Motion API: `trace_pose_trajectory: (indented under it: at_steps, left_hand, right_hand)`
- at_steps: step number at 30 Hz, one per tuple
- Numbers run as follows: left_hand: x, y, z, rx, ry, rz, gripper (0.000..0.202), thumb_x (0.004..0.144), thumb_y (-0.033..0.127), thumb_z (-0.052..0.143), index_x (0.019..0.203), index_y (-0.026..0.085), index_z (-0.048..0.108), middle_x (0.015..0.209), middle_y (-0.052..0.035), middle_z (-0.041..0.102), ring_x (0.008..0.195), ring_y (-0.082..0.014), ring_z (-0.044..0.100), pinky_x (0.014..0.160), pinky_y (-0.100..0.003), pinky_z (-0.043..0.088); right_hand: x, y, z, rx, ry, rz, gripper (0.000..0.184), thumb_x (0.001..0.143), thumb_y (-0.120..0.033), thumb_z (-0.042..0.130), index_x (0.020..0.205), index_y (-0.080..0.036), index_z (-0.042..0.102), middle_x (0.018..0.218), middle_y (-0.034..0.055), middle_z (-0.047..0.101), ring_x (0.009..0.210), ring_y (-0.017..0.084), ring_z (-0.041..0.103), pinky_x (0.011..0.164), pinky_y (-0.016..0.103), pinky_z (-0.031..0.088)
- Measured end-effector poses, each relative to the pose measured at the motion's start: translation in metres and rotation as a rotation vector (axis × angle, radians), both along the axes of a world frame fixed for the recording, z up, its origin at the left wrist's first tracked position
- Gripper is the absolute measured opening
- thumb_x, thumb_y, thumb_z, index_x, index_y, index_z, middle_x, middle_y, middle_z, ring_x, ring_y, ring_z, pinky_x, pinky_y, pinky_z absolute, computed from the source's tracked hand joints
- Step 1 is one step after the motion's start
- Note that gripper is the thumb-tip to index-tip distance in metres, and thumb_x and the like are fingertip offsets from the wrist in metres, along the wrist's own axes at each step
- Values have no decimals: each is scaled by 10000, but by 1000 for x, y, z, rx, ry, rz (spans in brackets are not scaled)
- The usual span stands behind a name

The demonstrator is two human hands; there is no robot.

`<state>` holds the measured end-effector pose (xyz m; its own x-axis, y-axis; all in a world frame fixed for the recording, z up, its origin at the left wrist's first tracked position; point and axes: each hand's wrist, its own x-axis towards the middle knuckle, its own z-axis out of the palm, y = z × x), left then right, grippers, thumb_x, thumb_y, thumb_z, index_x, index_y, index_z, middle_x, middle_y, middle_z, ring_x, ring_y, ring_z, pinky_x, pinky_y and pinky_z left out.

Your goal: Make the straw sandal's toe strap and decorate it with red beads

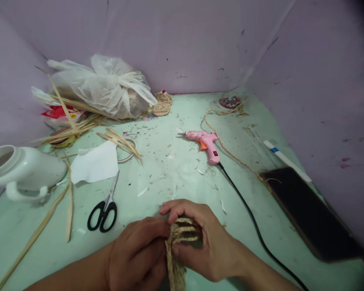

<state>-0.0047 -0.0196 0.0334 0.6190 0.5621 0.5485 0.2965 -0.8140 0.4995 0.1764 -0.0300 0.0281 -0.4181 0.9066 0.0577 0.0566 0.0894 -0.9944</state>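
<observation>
Near the front edge, both hands are on a woven straw piece (177,266). It has a flat band hanging down and several braided cords side by side at its top. My left hand (139,252) is closed, its fingertips pinching the left edge of the piece where the cords meet the band. Curled around the corded part from the right is my right hand (210,238), thumb below and fingers above. The underside of the piece and some of the left fingertips are hidden. Black-handled scissors (104,212) lie to the left of the hands.
A pink glue gun (204,141) lies mid-table, its black cord (255,222) running past my right arm. A phone (312,214) rests at right beside a braided cord (233,155). On the left are a white jug (33,167), paper (95,161), straw strips (119,141) and a plastic bag (109,87).
</observation>
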Motion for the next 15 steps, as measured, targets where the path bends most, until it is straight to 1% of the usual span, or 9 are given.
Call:
trace_pose_trajectory:
  at_steps: [3, 6, 10, 12, 15]
  left_hand:
    - [-2, 0, -2, -2, -25, 6, 181, 682, 38, 472, 798, 159, 540, 748, -69, 626, 608, -144, 613, 511, -207, 531]
    - [-5, -2, -5, 28, -32, 9, 162, 681, 37, 492, 783, 149, 552, 759, -76, 614, 641, -149, 619, 524, -208, 537]
    - [-7, -4, -8, 28, 6, 66, 159, 686, 37, 498, 786, 139, 568, 788, -83, 614, 689, -158, 628, 536, -215, 546]
    - [-8, -3, -11, 61, 1, 73, 164, 692, 49, 483, 801, 125, 579, 786, -95, 616, 699, -163, 627, 536, -219, 552]
    - [-9, 1, -14, 158, -6, 18, 163, 697, 69, 467, 786, 132, 588, 719, -87, 620, 688, -175, 622, 517, -229, 554]
  right_hand:
    - [-1, 0, 1, 27, -4, -11, 335, 614, -73, 615, 919, -190, 541, 1060, 67, 611, 958, 191, 605, 762, 264, 503]
    - [-1, -1, 0, 108, -29, -23, 312, 633, -67, 606, 912, -194, 550, 1037, 63, 634, 1022, 192, 588, 798, 254, 497]
    - [-1, -1, 0, 238, -88, -70, 301, 654, -76, 597, 924, -204, 564, 986, 53, 668, 998, 171, 611, 860, 263, 475]
    - [-2, -1, 0, 272, -120, -98, 291, 659, -83, 587, 917, -216, 567, 969, 45, 680, 985, 170, 621, 863, 273, 477]
    - [-4, -2, 0, 295, -156, -118, 287, 661, -88, 580, 911, -227, 566, 970, 39, 685, 987, 172, 625, 851, 277, 489]
